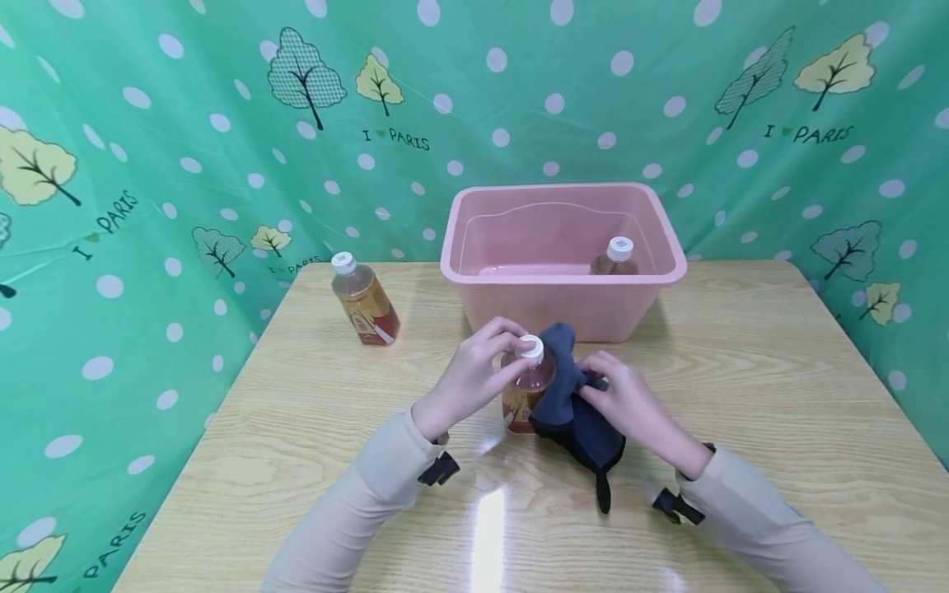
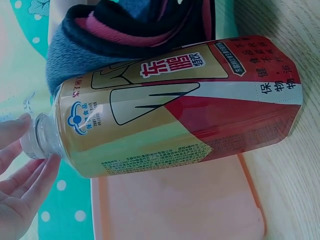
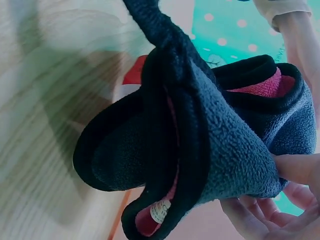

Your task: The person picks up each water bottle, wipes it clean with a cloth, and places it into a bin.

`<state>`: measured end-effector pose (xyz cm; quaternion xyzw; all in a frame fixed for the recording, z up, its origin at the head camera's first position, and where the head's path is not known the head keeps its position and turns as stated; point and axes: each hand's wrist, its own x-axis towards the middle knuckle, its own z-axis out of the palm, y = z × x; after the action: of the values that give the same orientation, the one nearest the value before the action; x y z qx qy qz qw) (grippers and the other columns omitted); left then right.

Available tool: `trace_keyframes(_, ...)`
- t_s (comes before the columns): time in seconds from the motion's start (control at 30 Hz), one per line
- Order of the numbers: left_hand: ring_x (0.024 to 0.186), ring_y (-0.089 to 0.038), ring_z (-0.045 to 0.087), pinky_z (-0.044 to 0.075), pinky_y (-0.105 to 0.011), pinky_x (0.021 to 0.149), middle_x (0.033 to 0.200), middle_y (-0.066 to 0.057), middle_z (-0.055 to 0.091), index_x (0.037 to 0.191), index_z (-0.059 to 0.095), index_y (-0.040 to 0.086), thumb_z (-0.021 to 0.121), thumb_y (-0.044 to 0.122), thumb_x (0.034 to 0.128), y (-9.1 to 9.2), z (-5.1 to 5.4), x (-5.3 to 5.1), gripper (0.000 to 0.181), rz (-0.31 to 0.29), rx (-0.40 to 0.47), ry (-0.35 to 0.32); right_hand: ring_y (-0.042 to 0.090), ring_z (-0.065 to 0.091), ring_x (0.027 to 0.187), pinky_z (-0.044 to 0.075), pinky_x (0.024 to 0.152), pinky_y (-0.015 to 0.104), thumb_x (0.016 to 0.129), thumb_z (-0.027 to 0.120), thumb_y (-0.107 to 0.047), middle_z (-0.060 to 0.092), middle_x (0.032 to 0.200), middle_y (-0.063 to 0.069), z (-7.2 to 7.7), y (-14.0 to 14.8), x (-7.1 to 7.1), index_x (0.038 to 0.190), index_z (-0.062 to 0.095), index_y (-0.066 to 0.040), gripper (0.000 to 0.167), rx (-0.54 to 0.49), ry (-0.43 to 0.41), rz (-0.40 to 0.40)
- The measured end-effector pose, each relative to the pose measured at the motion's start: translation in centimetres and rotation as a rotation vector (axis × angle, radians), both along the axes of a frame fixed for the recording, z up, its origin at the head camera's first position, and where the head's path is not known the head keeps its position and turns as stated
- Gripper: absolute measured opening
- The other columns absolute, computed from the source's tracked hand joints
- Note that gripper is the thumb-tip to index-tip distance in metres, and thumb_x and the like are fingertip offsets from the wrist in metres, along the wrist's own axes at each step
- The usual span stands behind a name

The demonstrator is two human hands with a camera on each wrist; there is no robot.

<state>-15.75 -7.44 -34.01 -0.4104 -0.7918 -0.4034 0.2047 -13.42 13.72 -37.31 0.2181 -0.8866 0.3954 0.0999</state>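
In the head view, the left hand point(image 1: 478, 375) pinches the white cap of an upright bottle point(image 1: 519, 403) between thumb and fingers. Against the bottle's right side lies a dark blue cloth point(image 1: 571, 403) with black edging, which the right hand point(image 1: 630, 403) grips by its upper part. The left wrist view has the bottle's gold and red label point(image 2: 165, 105) close up, with the fingers around the cap at the left. Pink lining and a small tag show inside the folded cloth point(image 3: 230, 150) in the right wrist view.
Behind the hands stands a pink bin point(image 1: 563, 309) with a white-capped bottle point(image 1: 621, 257) inside it. Another bottle point(image 1: 366, 305) is on the table point(image 1: 311, 461) at the back left. A green patterned curtain point(image 1: 445, 123) hangs behind and beside the table.
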Motion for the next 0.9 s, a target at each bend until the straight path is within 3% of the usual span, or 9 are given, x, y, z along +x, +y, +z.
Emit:
trace_keyframes(0.43,0.078,-0.012,0.056,0.049,-0.019,0.069,0.091,-0.009,0.056,0.084,0.064,-0.002,0.068,0.005,0.0762,0.0,-0.1,-0.1,0.011,-0.003,-0.006,0.025,0.018,0.052,0.072,0.046,0.062,0.033,0.069,0.064,0.013,0.058,0.082,0.008,-1.9,-0.1,-0.3,0.082,0.061,0.000,0.018,0.047,-0.002,0.013)
trace_keyframes(0.9,0.077,-0.012,0.057,0.050,-0.022,0.067,0.091,-0.009,0.055,0.085,0.064,-0.001,0.068,0.005,0.0762,0.0,-0.1,-0.1,0.011,0.001,-0.018,0.011,0.023,0.057,0.081,0.049,0.068,0.036,0.074,0.062,0.009,0.057,0.088,0.011,-3.7,-0.1,-0.5,0.092,0.061,0.003,0.019,0.143,-0.153,0.009)
